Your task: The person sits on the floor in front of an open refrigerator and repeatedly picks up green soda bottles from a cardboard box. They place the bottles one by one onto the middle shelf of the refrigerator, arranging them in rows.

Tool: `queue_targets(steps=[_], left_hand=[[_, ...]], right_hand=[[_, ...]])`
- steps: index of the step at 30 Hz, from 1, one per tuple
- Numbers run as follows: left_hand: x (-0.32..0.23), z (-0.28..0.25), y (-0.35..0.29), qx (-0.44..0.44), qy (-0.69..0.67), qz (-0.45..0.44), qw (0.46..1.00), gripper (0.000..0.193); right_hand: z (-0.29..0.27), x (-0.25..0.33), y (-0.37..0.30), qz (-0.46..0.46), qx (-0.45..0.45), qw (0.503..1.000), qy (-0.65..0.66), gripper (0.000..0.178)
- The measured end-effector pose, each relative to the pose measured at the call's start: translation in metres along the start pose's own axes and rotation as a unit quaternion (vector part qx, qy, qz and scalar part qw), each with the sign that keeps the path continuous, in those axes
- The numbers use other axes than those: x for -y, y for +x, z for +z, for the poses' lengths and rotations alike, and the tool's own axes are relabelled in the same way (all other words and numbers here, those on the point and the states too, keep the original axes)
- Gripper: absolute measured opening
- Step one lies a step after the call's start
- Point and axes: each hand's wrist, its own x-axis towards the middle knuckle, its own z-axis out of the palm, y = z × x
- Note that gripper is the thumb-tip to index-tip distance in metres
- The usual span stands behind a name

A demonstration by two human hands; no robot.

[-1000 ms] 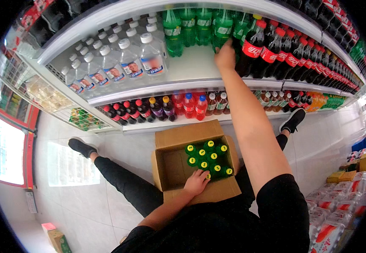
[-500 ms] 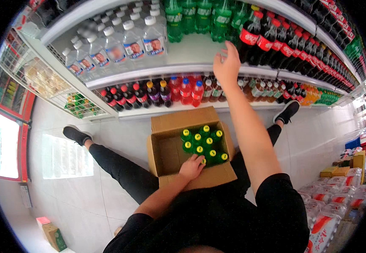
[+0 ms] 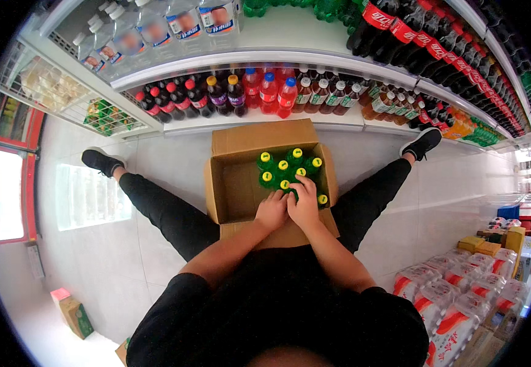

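Observation:
Between my legs an opened cardboard box (image 3: 233,191) holds several green plastic bottles (image 3: 267,178) with yellow caps, standing upright in its right part. The left part shows bare cardboard. My left hand (image 3: 271,211) is at the box's near side, its fingers curled at a green bottle of the front row, whose cap is hidden. Right beside it, touching it, my right hand (image 3: 304,205) bends its fingers over the bottle tops, closed on a green bottle beneath. Its palm hides that cap, and its fingertips reach another yellow cap.
Ahead, a lower shelf (image 3: 183,125) carries dark, red and brown drink bottles (image 3: 287,98). Above it stand clear bottles (image 3: 184,24) and cola bottles (image 3: 380,18), with bare shelf (image 3: 290,37) between. My shoes (image 3: 422,143) rest on the tiled floor. Wrapped bottle packs (image 3: 455,306) lie at the right.
My right hand has come down from the upper shelf to the bottles in the box, beside my left hand. The view has tilted downward, so the shelves sit higher in it.

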Motion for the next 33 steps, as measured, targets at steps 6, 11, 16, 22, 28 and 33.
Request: queue_targets(steps=[6,11,16,22,28,33], left_hand=[[0.008,0.01,-0.007,0.017,-0.074,-0.012,0.997,0.032],[0.019,0.001,-0.016,-0.011,-0.125,-0.044,0.991,0.035],[0.029,-0.026,-0.02,-0.196,-0.21,-0.063,0.956,0.037],[0.061,-0.04,-0.011,-0.374,-0.3,-0.19,0.857,0.017],[0.062,-0.066,-0.002,-0.383,-0.404,-0.235,0.797,0.023],[0.05,-0.086,0.012,-0.379,-0.37,-0.24,0.813,0.025]], right_hand=[[0.01,-0.009,-0.003,-0.005,0.013,0.999,0.038,0.014],[0.006,-0.012,-0.001,-0.034,-0.012,0.996,0.082,0.017],[0.008,-0.013,-0.007,-0.007,0.063,0.967,0.246,0.04],[0.007,0.005,-0.006,-0.036,0.16,0.973,0.161,0.069],[0.006,0.005,-0.008,0.005,0.185,0.978,0.093,0.071],[0.0,0.024,-0.007,0.057,0.248,0.96,0.115,0.077]])
